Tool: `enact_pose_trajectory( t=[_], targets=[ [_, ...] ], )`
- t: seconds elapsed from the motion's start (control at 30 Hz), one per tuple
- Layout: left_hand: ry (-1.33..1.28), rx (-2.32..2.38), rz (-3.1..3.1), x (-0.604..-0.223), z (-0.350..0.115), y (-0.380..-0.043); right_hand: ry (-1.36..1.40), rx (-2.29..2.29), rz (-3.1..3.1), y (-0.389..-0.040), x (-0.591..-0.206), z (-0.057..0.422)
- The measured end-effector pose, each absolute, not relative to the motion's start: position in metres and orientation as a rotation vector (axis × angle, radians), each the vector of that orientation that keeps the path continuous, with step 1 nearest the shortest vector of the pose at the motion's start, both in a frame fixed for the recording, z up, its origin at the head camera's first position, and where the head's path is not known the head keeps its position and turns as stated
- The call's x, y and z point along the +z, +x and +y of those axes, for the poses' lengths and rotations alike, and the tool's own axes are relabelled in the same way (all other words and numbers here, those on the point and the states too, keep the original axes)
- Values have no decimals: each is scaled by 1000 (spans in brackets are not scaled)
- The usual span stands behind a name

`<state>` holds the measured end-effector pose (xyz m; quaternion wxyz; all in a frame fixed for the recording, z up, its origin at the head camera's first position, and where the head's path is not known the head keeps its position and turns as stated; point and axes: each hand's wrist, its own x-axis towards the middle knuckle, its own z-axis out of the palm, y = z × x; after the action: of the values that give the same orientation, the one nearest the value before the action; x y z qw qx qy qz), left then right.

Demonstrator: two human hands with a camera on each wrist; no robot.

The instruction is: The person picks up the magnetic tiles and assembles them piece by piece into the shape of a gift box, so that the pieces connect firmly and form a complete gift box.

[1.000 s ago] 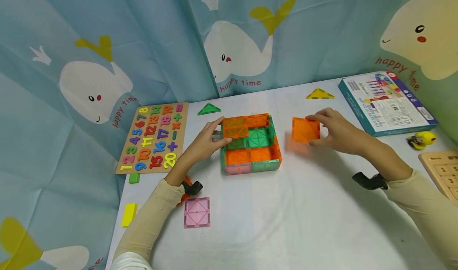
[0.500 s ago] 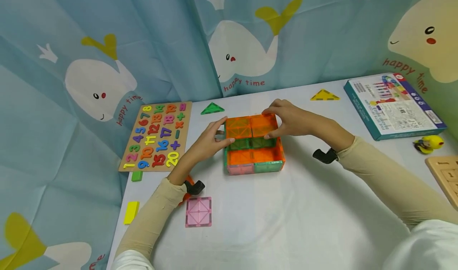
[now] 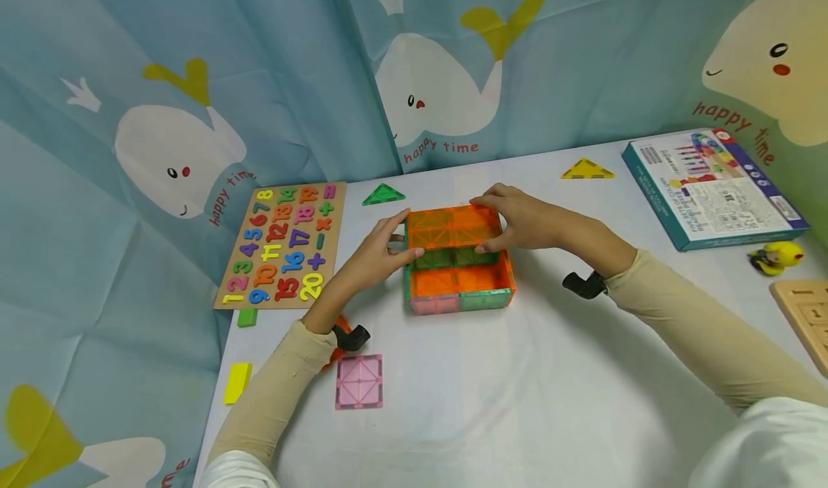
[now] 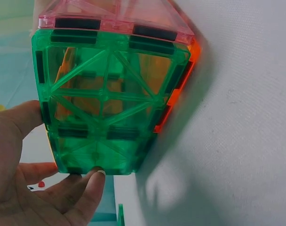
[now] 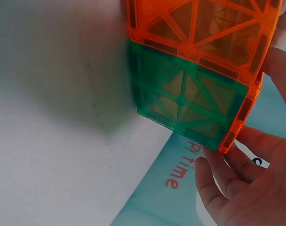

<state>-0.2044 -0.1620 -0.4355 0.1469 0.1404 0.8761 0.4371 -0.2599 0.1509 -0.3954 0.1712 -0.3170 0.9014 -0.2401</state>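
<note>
A low box of see-through magnetic tiles (image 3: 461,281) stands mid-table, its front wall one pink tile (image 3: 435,305) and one green. Two orange square tiles roof its back row side by side; the front row is uncovered. My left hand (image 3: 382,247) holds the back left corner, thumb at the front edge of the left roof tile, fingers behind. My right hand (image 3: 527,218) pinches the right roof tile (image 3: 477,224) between thumb at front and fingers at back. In the left wrist view, fingers curl round the green side wall (image 4: 103,96). Green tile (image 5: 183,96) and orange tile (image 5: 194,28) fill the right wrist view.
A pink square tile (image 3: 359,382) lies in front, beside an orange piece (image 3: 341,344) partly under the left wrist. Behind are a green triangle (image 3: 384,195) and yellow triangle (image 3: 586,169). A number board (image 3: 259,272) lies left, a cardboard box (image 3: 718,190) and duck figure (image 3: 776,256) right.
My right hand has carried an orange tile leftward onto the box, beside the other roof tile, closing the gap between them. My left hand has kept its place at the left corner.
</note>
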Motion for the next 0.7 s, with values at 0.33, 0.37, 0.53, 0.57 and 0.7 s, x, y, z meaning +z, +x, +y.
enact_pose_trajectory(
  t=[0.33, 0.37, 0.53, 0.57, 0.7],
  targets=[
    [403, 1296, 2510, -438, -164, -200, -893, -750, 2535, -262, -400, 154],
    [403, 1299, 2510, -439, -165, -199, -890, -757, 2533, -262, -400, 154],
    [414, 1266, 2558, -441, -175, -188, -865, -778, 2523, -261, -402, 155],
    [409, 1246, 2576, -441, -179, -184, -860, -780, 2522, -261, -402, 155],
    [340, 1092, 2661, -437, -199, -163, -853, -789, 2518, -261, -402, 157]
  ],
)
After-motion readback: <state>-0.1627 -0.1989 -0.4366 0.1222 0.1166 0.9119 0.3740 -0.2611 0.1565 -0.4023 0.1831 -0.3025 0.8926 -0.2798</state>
